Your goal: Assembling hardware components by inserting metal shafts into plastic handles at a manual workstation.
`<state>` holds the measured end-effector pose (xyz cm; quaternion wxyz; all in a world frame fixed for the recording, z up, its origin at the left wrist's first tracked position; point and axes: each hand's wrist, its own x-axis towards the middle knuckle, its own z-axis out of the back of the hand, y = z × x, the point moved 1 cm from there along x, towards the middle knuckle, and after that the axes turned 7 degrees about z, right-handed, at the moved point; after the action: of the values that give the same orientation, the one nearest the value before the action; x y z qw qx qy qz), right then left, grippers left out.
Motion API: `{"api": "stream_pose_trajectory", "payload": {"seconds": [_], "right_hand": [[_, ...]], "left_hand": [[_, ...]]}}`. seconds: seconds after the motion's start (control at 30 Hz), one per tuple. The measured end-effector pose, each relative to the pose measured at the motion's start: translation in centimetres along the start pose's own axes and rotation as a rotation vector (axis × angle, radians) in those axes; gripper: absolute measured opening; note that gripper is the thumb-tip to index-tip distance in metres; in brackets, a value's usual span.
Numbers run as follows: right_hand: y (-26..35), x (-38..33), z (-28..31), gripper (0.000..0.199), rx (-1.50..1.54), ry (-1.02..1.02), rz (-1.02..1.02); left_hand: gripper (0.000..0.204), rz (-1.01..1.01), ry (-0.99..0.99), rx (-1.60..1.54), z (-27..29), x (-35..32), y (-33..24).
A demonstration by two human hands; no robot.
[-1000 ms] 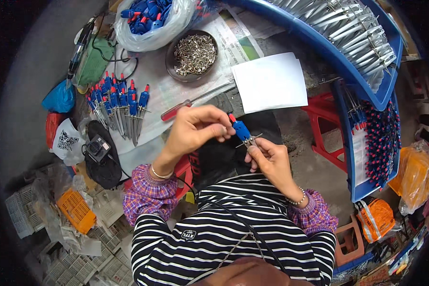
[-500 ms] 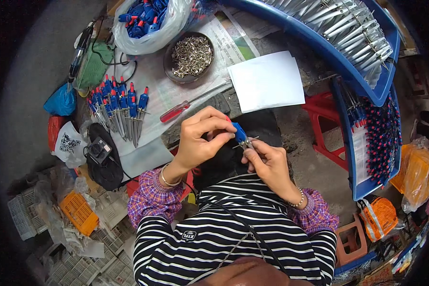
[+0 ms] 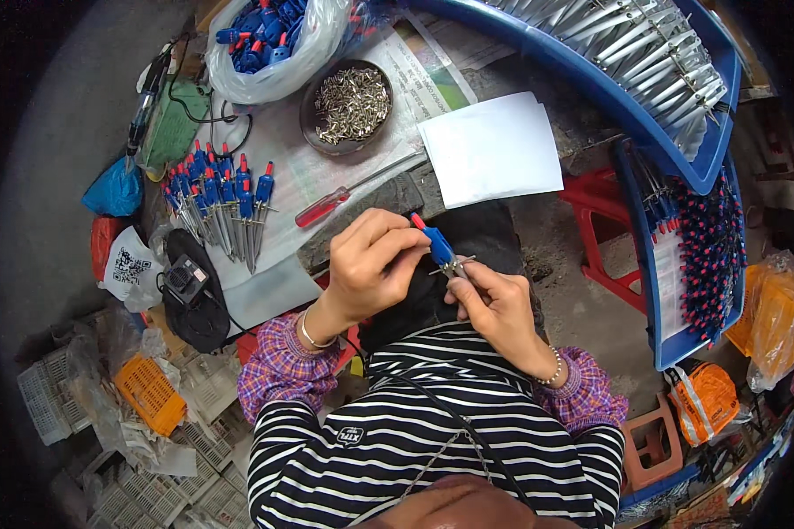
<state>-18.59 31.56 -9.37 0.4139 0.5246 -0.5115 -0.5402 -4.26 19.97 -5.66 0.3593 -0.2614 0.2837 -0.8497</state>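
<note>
Both the left hand (image 3: 370, 264) and right hand (image 3: 494, 304) grip one blue-handled tool (image 3: 438, 247) above a red-handled screwdriver (image 3: 326, 209).

Small assembly workshop: blue trays (image 3: 591, 70) of metal parts, bowl of pins (image 3: 351, 104), finished-tool rows (image 3: 220, 203).

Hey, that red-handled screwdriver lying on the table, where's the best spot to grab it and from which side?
Probably by the red handle of the screwdriver, its thick lower-left end, coming from above or from the person's left. The thin metal shaft points up-right toward the white paper, and the handle lies flat and bare beside the row of blue tools.
</note>
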Motion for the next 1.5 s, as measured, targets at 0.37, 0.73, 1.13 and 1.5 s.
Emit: {"api": "stream_pose_trajectory", "payload": {"seconds": [0.37, 0.73, 1.13, 1.5], "right_hand": [[-0.2, -0.3, -0.1, 0.023, -0.183, -0.021, 0.199], [0.7, -0.1, -0.2, 0.018, -0.158, -0.001, 0.204], [0.2, 0.1, 0.3, 0.014, 0.153, 0.014, -0.061], [-0.5, 0.6, 0.7, 0.016, 0.227, 0.015, -0.152]], "left_hand": [[0.029, 0.367, 0.196, -0.333, 0.8, 0.3, 0.3], [0.037, 0.712, 0.503, -0.845, 0.9, 0.4, 1.7], [0.024, 0.024, -0.075, 0.274, 3.1, 9.0, 9.0], [0.011, 0.238, -0.059, 0.029, 4.4, 8.9, 8.5]]}}
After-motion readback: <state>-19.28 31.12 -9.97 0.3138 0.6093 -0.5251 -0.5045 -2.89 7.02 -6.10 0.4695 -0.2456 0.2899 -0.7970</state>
